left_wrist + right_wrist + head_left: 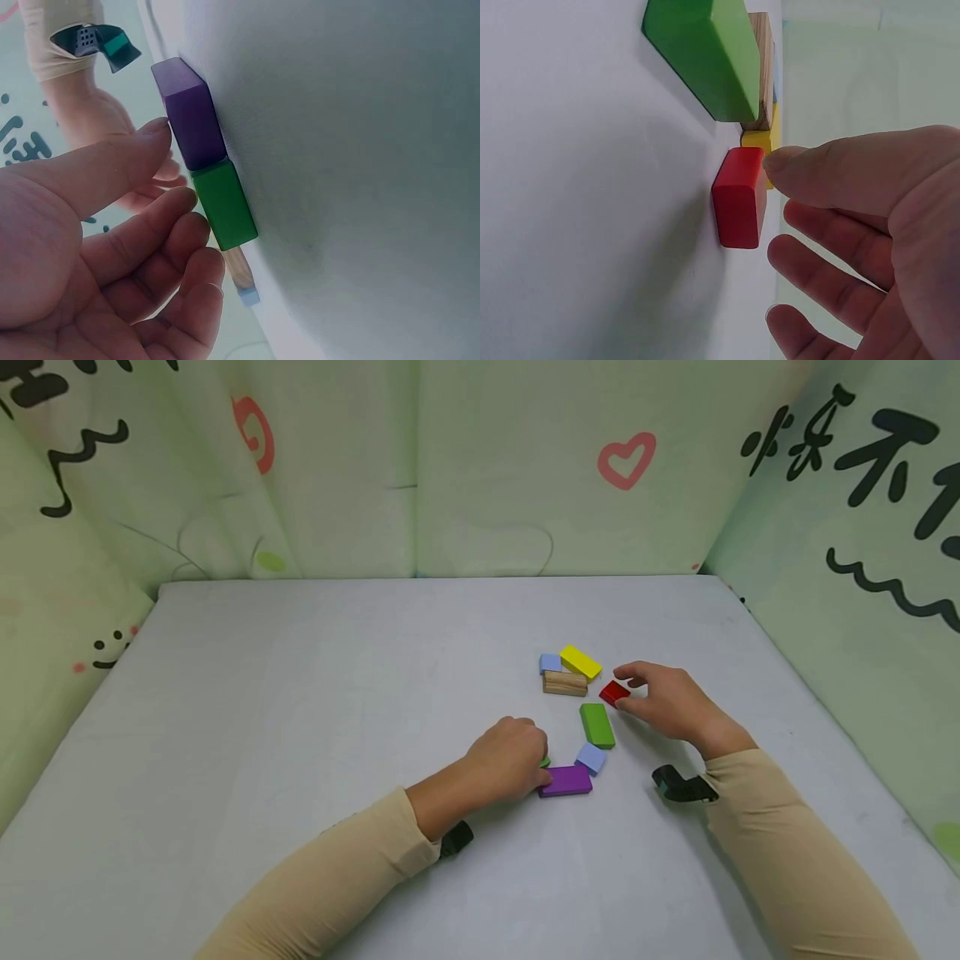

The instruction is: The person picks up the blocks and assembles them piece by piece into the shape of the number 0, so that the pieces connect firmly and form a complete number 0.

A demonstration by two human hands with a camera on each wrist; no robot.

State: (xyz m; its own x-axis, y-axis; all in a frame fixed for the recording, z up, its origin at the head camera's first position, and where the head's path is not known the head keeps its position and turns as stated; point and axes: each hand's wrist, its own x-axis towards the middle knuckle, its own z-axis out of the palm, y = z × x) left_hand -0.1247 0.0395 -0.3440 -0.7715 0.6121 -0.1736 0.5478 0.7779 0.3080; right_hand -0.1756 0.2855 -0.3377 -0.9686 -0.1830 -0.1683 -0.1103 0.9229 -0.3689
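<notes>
In the head view, my left hand (510, 756) is at the near-left part of a loose ring of blocks. Its thumb touches a purple block (195, 127), and its index fingertip meets a green block (225, 206) set end to end with it. Both digits lie along the same side of the pair in the left wrist view. My right hand (675, 702) is beside a red block (736, 202), thumb tip at its edge, the other fingers spread apart from it. A longer green block (597, 726) lies between the red block and a light blue block (591, 758).
Farther back on the white table (300, 693) a wooden block (565, 683), a yellow block (581, 662) and another light blue block (550, 662) sit close together. Printed pale green curtains (510, 468) stand along the table's back and sides.
</notes>
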